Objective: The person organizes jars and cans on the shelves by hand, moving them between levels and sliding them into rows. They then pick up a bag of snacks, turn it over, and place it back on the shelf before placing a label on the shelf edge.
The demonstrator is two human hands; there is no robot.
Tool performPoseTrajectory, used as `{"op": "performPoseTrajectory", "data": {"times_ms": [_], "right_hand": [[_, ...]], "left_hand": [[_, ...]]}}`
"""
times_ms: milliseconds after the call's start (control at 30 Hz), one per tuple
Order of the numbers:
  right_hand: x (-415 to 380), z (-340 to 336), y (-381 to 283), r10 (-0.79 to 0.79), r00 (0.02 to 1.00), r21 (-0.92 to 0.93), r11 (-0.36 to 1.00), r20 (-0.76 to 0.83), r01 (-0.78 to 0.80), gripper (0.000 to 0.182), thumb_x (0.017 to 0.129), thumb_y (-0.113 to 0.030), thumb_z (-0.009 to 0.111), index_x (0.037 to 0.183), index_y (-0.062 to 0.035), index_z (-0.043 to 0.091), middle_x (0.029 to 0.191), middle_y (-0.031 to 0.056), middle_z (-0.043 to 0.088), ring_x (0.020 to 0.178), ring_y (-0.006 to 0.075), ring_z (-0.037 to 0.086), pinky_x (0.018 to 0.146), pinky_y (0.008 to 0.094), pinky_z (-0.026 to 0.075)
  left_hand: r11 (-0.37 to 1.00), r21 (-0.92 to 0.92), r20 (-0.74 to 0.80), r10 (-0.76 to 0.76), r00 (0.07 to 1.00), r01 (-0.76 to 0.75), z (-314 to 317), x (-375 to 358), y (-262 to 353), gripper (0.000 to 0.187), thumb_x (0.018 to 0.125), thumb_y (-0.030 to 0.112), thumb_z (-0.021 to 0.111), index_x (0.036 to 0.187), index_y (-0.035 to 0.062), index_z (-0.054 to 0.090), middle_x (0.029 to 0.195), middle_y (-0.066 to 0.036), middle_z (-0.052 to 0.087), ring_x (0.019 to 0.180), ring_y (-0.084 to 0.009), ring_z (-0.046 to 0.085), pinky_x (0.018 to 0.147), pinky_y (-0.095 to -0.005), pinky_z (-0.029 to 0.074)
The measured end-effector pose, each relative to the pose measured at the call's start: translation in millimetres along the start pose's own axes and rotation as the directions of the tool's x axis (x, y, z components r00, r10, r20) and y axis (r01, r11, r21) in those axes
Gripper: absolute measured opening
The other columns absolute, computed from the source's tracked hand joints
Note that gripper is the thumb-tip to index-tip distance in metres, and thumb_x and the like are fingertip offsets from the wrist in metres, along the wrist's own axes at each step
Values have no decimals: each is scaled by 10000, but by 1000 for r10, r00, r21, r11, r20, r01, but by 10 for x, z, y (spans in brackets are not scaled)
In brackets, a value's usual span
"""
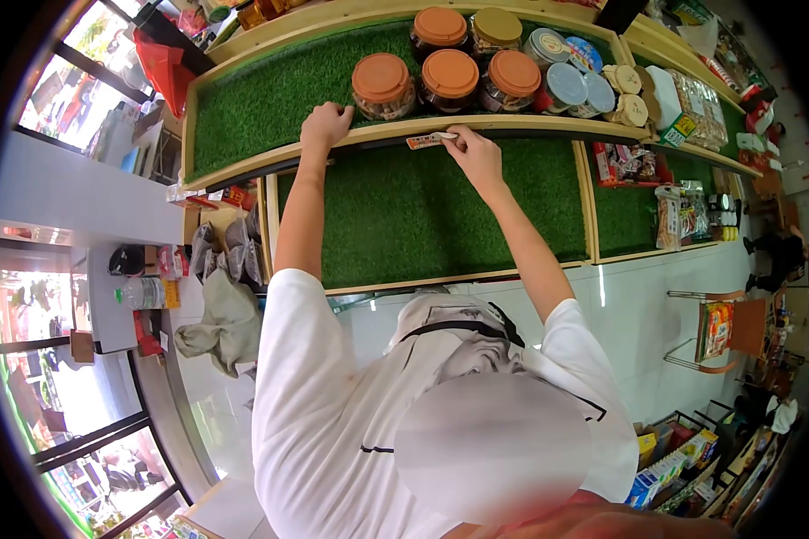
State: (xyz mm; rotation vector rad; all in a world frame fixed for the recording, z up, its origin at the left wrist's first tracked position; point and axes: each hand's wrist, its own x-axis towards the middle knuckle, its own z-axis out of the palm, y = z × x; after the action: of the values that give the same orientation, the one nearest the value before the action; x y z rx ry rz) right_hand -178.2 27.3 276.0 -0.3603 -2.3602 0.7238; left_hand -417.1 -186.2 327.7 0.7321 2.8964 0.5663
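Observation:
My left hand is closed over the wooden front rail of a shelf lined with green turf. My right hand pinches a small red-and-white price label against the same rail, a little to the right. Just behind the rail stand three jars with orange lids, and behind them more jars with orange and tan lids. Both arms reach out from white short sleeves.
Grey-lidded tubs and packed snacks fill the shelf's right end. The lower turf shelf is bare, with packets further right. A water bottle and grey cloth lie at left. A chair stands at right.

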Motion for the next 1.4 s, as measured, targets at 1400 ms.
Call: {"op": "performPoseTrajectory", "data": {"times_ms": [1400], "right_hand": [[133,-165,-175,146,989,111,983,0,-145,182,873,-245,727,908,-73,679,698,93,688,631,291,687,569,386,529]], "left_hand": [[1000,17,-79,2,997,-1,8,-50,39,449,898,441,543,940,52,765,973,-233,717,938,-415,687,873,-493,548]]}}
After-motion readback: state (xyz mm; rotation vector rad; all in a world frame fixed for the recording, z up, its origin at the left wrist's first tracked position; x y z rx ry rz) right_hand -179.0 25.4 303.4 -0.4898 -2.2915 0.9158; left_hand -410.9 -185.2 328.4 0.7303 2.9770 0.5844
